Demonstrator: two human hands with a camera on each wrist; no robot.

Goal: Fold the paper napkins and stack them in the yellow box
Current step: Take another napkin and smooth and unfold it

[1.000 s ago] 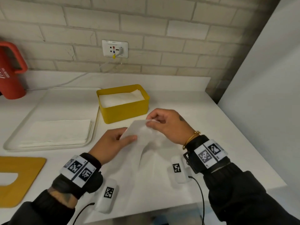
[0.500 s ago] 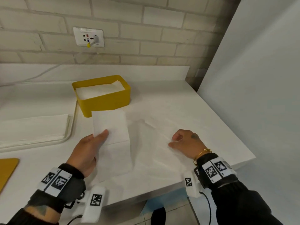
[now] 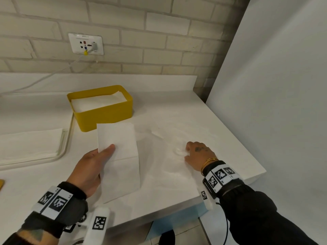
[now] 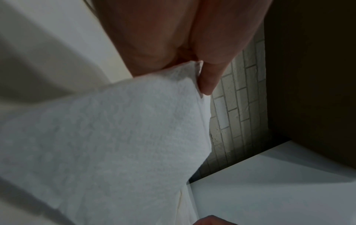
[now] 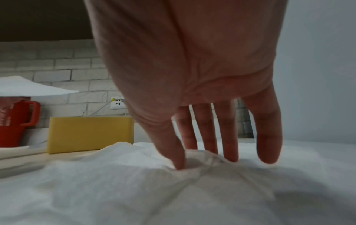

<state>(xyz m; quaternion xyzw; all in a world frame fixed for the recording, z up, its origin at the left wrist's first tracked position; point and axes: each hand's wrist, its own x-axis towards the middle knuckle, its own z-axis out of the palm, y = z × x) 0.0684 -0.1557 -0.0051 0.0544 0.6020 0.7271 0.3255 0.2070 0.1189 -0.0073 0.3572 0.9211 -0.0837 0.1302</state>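
Beside the yellow box (image 3: pixel 104 115), a tray (image 3: pixel 65 149) holds unfolded napkins (image 3: pixel 30 144).

From the head view we look down and forward over the white surface (image 3: pixel 177 112), toward the brick wall (image 3: pixel 141 32) at the far side, with both wrists at the near edge. The left wrist view sits very close under the left hand (image 4: pixel 173 38), facing along it to the folded napkin (image 4: pixel 115 137) and the brick wall beyond. The right wrist view sits low over the surface, just behind the right hand (image 5: pixel 192 60), facing the far wall. Head and right wrist views share the yellow box (image 5: pixel 90 134) and the wall socket (image 5: pixel 117 103).
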